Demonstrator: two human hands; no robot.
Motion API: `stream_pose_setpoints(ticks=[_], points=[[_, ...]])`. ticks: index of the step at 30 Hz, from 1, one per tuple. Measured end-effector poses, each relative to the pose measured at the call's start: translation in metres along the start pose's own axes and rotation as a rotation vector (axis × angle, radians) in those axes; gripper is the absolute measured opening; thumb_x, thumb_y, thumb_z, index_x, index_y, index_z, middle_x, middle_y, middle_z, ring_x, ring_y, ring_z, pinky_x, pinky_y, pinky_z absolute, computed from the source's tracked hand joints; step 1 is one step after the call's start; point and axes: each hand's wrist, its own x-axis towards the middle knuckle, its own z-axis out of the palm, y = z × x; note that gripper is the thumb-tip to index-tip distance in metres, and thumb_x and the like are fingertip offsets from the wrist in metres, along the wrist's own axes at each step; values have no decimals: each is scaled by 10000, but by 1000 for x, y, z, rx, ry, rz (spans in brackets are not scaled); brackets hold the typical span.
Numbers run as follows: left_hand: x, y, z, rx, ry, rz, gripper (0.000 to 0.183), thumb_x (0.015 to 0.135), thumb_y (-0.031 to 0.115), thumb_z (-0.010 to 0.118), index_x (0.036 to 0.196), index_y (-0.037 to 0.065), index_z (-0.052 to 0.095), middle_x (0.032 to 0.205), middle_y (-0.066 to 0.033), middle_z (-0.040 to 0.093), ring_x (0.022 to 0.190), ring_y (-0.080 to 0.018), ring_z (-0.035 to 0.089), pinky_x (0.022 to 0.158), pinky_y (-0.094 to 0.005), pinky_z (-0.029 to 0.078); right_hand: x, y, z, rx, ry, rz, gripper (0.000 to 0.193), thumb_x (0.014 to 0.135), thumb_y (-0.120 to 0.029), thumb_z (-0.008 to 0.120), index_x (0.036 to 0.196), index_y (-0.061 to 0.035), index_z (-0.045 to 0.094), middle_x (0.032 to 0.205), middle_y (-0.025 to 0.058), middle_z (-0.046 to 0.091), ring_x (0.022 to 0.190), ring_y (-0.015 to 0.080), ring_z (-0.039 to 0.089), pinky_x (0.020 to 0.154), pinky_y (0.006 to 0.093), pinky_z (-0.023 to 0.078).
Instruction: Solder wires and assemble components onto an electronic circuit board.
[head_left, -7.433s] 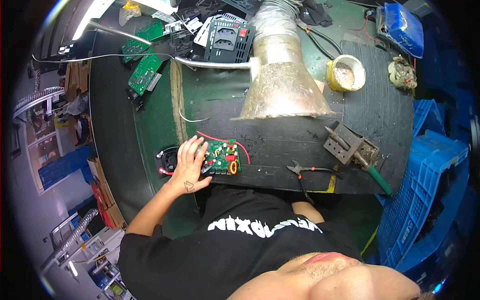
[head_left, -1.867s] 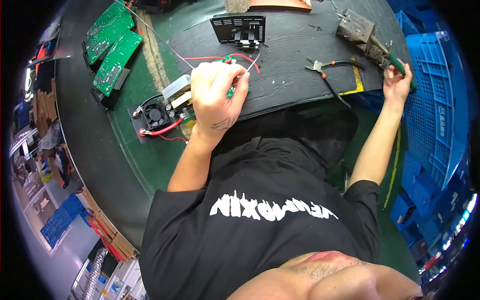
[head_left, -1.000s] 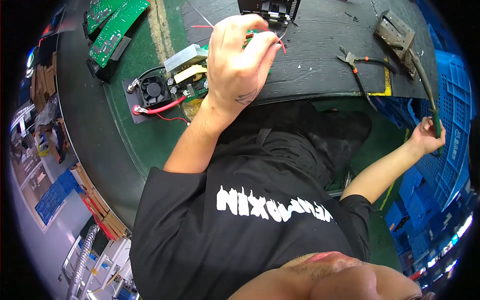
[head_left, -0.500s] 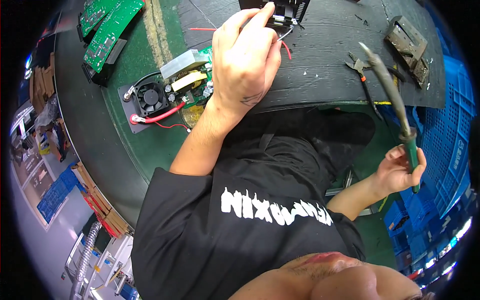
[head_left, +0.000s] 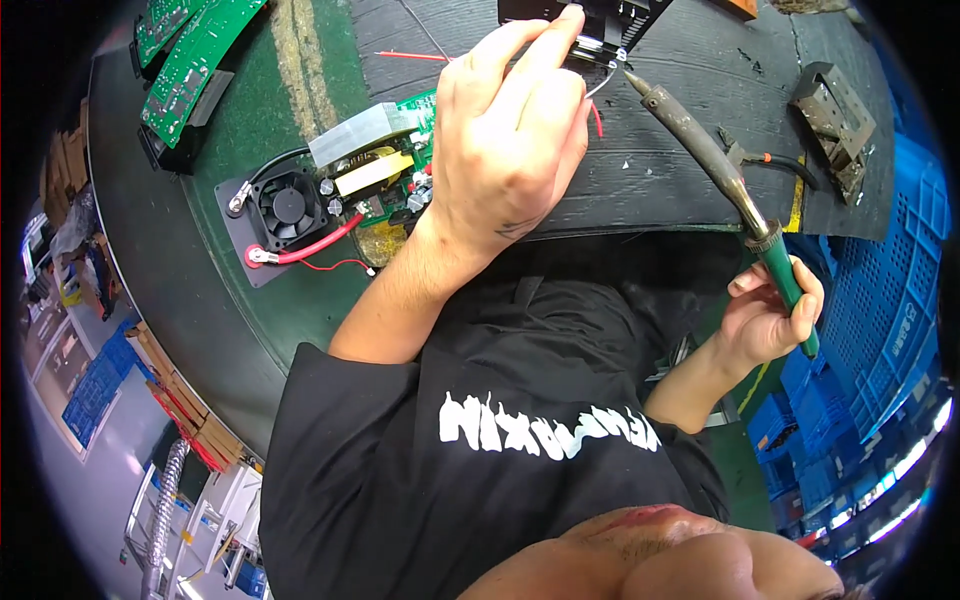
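My right hand is closed round the green handle of a soldering iron. Its pointed tip is beside the metal terminals on the edge of a black housing, at the top of the view; I cannot tell whether it touches. My left hand is at that housing, index finger stretched against it. A thin wire runs from a terminal into the curled left fingers, whose grip is partly hidden. Just left of this hand lies a green circuit board with a heatsink, beside a fan on a dark plate.
Pliers lie behind the iron's shaft, near a worn metal bracket. Green circuit boards stand at the far left. Blue crates line the right side. A black mat covers the bench at my front.
The soldering iron has swung left and up, bringing its tip from above the pliers to the housing's terminals. My left hand and the housing appear slightly further right.
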Motion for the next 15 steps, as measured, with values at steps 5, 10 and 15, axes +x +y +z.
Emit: stream_pose_setpoints(ticks=[5,10,15], points=[[11,-44,93,-611,936,471,227,726,-53,740,923,-29,629,1228,-256,681,1089,-365,623,905,-421,489,2,1,6,26,-26,28,439,946,-402,593,1127,-9,663,954,225,706,595,255,668,462,317,542],[-2,-2,-6,61,-23,-25,221,725,-48,739,916,-25,630,1222,-250,686,1093,-361,622,905,-419,487,2,11,4,31,-2,61,459,944,-422,590,1136,-11,656,926,216,710,599,244,670,467,308,540],[1,-1,-3,16,-24,-33,213,725,-45,735,910,-23,633,1222,-246,688,1094,-358,623,901,-416,487,2,3,2,-12,34,74,478,949,-438,578,1145,-8,653,880,211,710,602,228,674,474,296,542]])
